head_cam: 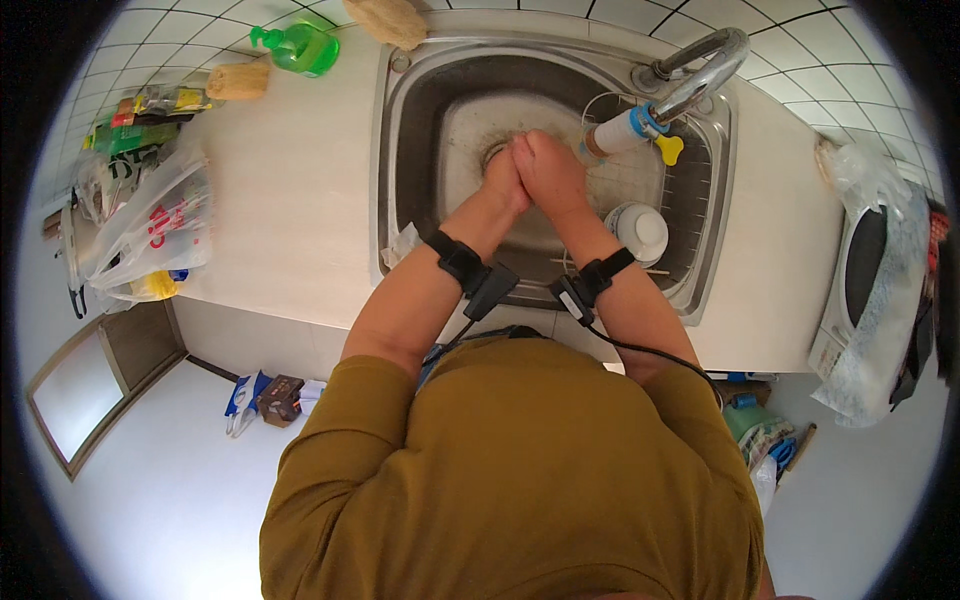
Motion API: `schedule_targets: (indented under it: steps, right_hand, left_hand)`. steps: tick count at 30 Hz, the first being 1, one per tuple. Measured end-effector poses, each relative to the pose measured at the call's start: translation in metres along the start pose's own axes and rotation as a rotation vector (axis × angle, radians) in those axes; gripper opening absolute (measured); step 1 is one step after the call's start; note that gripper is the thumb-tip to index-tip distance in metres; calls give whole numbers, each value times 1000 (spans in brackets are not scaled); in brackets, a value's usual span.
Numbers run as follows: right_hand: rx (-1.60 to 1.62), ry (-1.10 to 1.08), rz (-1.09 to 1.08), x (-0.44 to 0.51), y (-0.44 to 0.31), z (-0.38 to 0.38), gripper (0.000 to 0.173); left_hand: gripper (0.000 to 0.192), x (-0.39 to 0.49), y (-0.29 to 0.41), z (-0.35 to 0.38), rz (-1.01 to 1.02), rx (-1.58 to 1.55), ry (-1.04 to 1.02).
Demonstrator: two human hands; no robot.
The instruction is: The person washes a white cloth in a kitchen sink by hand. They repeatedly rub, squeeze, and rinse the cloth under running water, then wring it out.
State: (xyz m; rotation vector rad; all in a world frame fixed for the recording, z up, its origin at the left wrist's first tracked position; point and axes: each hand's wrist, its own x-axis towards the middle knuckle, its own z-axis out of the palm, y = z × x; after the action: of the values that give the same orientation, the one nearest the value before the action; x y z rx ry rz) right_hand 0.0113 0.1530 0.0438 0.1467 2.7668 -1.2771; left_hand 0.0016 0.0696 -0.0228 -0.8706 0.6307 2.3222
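My left hand (504, 178) and my right hand (553, 171) are pressed together above the stainless steel sink (420, 150). The right hand's fingers fold against the left hand, and whatever may lie between the palms is hidden. Just past the left fingers, the drain (493, 152) is partly covered. A faucet (705, 71) with a clear-and-white filter nozzle (619, 135) and a yellow lever (670, 150) reaches in from the back right, its outlet close to my right hand. Near my right forearm, white bowls (646, 234) rest upside down in a wire rack (686, 176).
On the counter (300, 187) at left are a green pump bottle (306, 51), a loofah piece (238, 80) and a plastic bag (161, 236). Another loofah (386, 22) lies behind the sink. A plastic-covered appliance (870, 277) stands at right. Crumpled white material (403, 244) sits by the sink's left front corner.
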Motion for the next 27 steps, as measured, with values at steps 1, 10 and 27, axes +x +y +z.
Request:
schedule_targets:
  steps: [1, 10, 27]
  right_hand:
    - [-5, -2, 25, 1, 2, 1, 30]
    - [548, 93, 407, 20, 71, 8, 27]
    - [845, -43, 159, 4, 54, -40, 29]
  left_hand:
    - [32, 2, 0, 1, 10, 25, 25]
    - [36, -13, 9, 11, 63, 225, 54]
    - [51, -45, 30, 13, 64, 476, 29]
